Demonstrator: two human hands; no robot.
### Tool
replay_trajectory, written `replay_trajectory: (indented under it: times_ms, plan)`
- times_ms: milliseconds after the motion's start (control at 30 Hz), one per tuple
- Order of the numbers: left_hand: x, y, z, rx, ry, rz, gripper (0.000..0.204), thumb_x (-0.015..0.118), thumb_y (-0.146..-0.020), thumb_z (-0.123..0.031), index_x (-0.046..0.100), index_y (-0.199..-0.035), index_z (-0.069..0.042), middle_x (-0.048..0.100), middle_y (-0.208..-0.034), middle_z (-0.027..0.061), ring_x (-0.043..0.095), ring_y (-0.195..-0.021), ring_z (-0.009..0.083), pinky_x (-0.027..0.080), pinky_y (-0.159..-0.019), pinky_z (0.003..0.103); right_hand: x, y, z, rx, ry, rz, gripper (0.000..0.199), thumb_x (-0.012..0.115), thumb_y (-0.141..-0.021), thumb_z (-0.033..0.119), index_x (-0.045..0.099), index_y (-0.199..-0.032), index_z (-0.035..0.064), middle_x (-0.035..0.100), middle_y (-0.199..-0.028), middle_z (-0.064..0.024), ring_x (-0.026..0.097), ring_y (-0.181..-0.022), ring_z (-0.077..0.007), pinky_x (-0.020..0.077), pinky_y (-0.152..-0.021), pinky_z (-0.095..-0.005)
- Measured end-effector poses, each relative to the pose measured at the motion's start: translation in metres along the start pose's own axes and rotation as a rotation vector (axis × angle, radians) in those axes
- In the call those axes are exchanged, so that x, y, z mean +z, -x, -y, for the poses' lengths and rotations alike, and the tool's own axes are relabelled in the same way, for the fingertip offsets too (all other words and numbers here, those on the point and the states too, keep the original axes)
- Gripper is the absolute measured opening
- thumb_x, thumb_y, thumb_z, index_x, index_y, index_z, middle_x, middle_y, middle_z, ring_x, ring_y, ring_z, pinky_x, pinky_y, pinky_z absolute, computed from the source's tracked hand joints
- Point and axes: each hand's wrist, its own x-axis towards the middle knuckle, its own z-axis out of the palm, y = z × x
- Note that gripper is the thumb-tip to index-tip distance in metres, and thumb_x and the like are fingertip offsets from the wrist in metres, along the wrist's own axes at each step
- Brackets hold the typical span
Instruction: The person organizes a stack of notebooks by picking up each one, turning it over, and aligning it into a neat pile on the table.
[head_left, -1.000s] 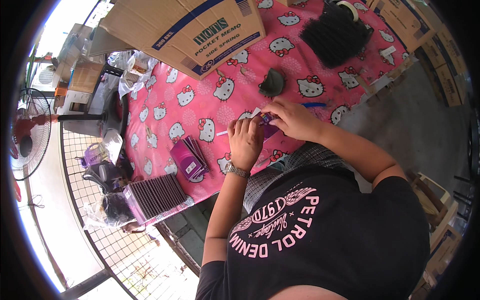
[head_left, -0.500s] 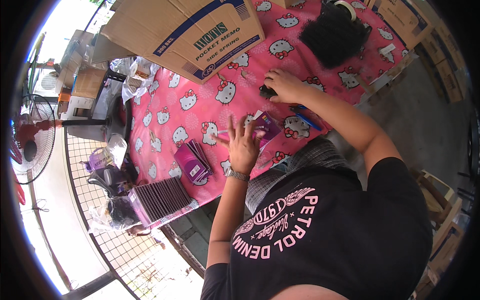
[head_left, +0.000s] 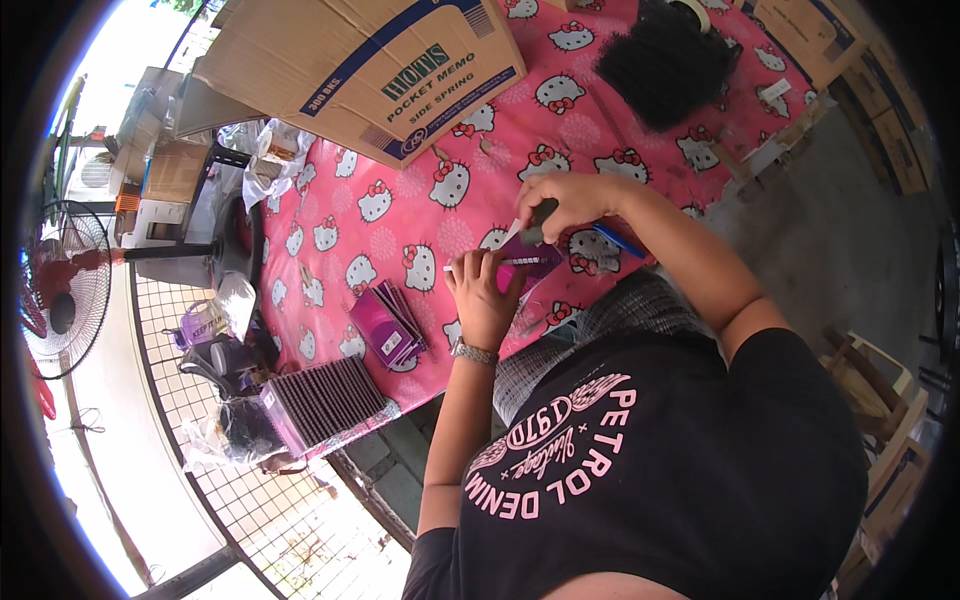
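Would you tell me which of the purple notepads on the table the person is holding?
The one under the left hand, nearest the right hand; the stack lies untouched.

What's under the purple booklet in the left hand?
Under the purple booklet lies the pink cartoon-print tablecloth. The left hand props it from below, the right hand works above; anything beneath the booklet is covered.
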Motion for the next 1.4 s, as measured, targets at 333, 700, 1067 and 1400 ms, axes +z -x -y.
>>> replay_trajectory:
  times_ms: [333, 700, 1067, 1400]
  plan:
    - [0.001, 0.003, 0.0, -0.012, 0.035, -0.008, 0.042, 0.081, -0.075, -0.024, 0.059, -0.107, -0.007, 0.059, -0.104, 0.0093, 0.052, -0.105, 0.0321, 0.04, -0.093, 0.045, 0.011, -0.002, -0.009, -0.112, 0.171, 0.01, 0.044, 0.074, -0.067, 0.01, 0.069, -0.111, 0.0032, 0.052, -0.13, -0.0077, 0.051, -0.124, -0.0212, 0.0409, -0.105, -0.0358]
    - [-0.005, -0.001, -0.002, -0.05, 0.079, 0.002, 0.039, 0.079, -0.074, -0.018, 0.059, -0.105, -0.007, 0.06, -0.104, 0.0105, 0.053, -0.104, 0.033, 0.042, -0.092, 0.045, 0.016, 0.0, -0.008, -0.263, -0.119, 0.001, 0.031, 0.078, -0.069, 0.014, 0.072, -0.098, 0.0069, 0.054, -0.129, -0.0099, 0.052, -0.121, -0.0213, 0.0405, -0.103, -0.0327]
    - [-0.015, -0.007, 0.041, -0.103, 0.218, 0.06, 0.03, 0.079, -0.073, -0.011, 0.065, -0.1, -0.008, 0.06, -0.105, 0.0115, 0.055, -0.102, 0.0328, 0.045, -0.09, 0.043, 0.01, -0.038, -0.008, -0.165, -0.155, 0.039, 0.036, 0.08, -0.076, 0.015, 0.071, -0.108, 0.0044, 0.062, -0.114, -0.0071, 0.06, -0.106, -0.0179, 0.0446, -0.095, -0.0304]
    - [-0.013, -0.016, 0.055, -0.171, 0.562, 0.151, 0.023, 0.074, -0.081, -0.001, 0.064, -0.102, -0.001, 0.063, -0.1, 0.0076, 0.065, -0.087, 0.0179, 0.053, -0.069, 0.027, 0.009, -0.046, -0.006, -0.05, 0.46, -0.134, 0.036, 0.078, -0.077, 0.016, 0.069, -0.109, 0.0029, 0.063, -0.113, -0.0048, 0.06, -0.103, -0.0139, 0.0462, -0.09, -0.0283]
